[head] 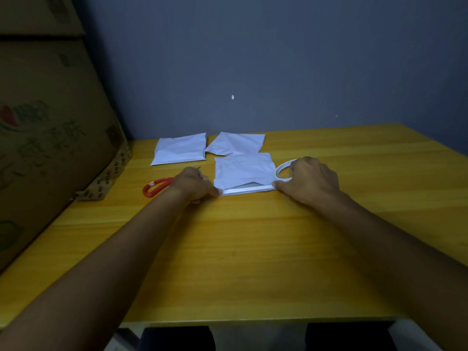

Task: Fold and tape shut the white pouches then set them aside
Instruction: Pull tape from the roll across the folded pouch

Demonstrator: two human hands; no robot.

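White pouch is laid flat on the yellow wooden tabletop, mid-depth, just right of centre. Its near edge is folded up into a narrow strip running left to right.

Left hand is placed at the strip's left end, fingers curled, fingertips pinching or pressing the corner; which of the two cannot be told. Right hand is placed at the strip's right end, thumb tip pressed onto the corner, the other fingers curled over the tape roll, which is seen just beside the pouch's right edge. Whether the roll is actually gripped cannot be told.

Two more white pouches are seen farther back near the wall: one at back left, lying flat, and one at back centre, more crumpled, its near edge touching or slightly overlapped by the worked pouch.

Red-handled scissors are laid on the tabletop just left of the left hand, blades hidden behind it.

Large cardboard boxes are stacked along the left side, against the tabletop's left edge. Grey-blue wall is seen behind.
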